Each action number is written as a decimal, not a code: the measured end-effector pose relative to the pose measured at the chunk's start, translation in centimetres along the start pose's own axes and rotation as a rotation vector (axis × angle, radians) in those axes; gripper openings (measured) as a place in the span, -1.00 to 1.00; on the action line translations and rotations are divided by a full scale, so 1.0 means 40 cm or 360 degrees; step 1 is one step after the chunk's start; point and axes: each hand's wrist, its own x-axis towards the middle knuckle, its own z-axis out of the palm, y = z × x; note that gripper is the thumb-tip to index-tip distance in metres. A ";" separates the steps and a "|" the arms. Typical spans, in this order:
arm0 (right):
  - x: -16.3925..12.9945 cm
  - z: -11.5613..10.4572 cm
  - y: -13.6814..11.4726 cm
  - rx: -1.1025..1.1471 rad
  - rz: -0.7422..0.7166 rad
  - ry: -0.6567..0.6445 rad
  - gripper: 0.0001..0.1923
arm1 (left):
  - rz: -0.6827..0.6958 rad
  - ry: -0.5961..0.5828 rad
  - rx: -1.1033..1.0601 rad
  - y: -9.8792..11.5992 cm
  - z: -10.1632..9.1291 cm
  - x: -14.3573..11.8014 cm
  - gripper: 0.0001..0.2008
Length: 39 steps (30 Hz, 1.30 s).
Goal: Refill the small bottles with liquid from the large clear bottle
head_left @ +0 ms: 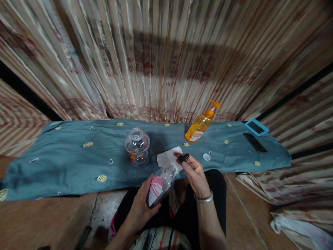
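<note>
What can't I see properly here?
All in the head view:
Words on the held bottle: too small and blurred.
Left hand: some fingers hidden by the held bottle.
White paper: partly covered by the held bottle and right hand.
Black cap: partly hidden by fingers.
White cloth: cut off by the right edge.

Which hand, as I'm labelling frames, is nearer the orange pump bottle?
Right: the right hand is just below the orange pump bottle in view; the left hand is farther down and left.
</note>
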 end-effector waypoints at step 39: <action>-0.152 0.133 -0.019 -0.0084 0.0148 0.0155 -0.49 | 0.0085 0.0070 -0.0321 0.053 0.071 0.068 0.06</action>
